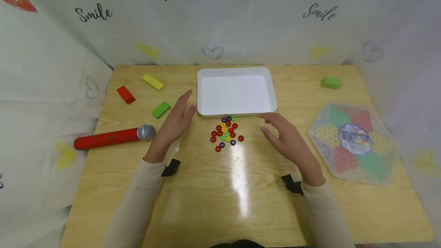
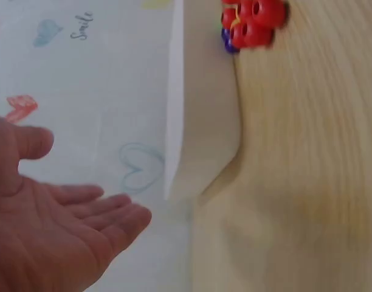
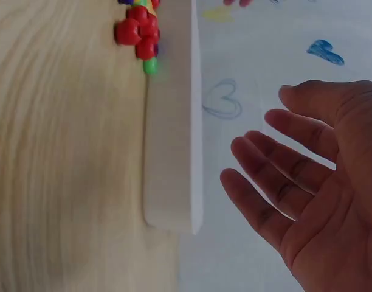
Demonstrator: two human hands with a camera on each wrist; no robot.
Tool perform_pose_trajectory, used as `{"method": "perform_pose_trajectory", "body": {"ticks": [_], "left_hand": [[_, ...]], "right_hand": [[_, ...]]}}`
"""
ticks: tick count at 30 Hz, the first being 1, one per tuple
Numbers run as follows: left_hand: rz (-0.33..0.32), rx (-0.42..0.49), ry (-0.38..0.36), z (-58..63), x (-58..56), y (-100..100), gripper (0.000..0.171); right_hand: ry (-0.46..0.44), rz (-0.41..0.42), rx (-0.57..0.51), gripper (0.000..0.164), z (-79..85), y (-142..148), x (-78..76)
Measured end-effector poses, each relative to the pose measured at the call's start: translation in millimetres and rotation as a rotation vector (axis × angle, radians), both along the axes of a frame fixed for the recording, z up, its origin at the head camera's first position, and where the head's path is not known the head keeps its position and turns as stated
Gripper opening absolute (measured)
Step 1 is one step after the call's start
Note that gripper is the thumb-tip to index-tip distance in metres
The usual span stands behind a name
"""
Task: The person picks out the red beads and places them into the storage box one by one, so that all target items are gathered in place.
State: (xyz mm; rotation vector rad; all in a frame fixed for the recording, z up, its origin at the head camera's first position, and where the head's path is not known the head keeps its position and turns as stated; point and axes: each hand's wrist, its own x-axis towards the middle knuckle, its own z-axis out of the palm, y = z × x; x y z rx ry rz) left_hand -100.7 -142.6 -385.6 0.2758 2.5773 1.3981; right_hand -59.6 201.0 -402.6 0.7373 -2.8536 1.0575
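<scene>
1. nearest, free room is offered by the pale wooden tabletop [image 1: 206,206].
2. left hand [image 1: 177,119] is held empty, fingers together, thumb apart; right hand [image 1: 287,141] empty, fingers spread.
3. between them, small glossy red, yellow, green and purple rings [image 1: 223,129] are heaped, just short of a shallow white rectangular tray [image 1: 236,92].
4. step judged: readying; a ring pinch is probably called for.
5. tray rim is unobstructed above; only a narrow strip is left behind.

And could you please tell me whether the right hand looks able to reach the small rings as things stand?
Probably yes: the right hand is empty, and the small rings lie uncovered on the table to its left, with nothing between.
</scene>
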Motion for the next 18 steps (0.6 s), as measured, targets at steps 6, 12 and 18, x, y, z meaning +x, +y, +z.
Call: {"method": "perform_pose_trajectory", "body": {"ticks": [6,12,18], "left_hand": [[0.178,0.379,-0.317,-17.7,-19.1,3.1,0.058],[0.279,0.714,-0.459,-28.9,-29.2,5.4,0.053],[0.335,0.883,-0.492,-38.2,-31.3,10.4,0.052]], "right_hand": [[-0.176,0.084,-0.023,0.041,-26.0,-15.2,-1.1],[-0.196,0.118,-0.036,0.038,-44.5,-25.0,-4.3],[-0.160,0.162,-0.023,0.036,-54.3,-30.4,-4.8]]}}
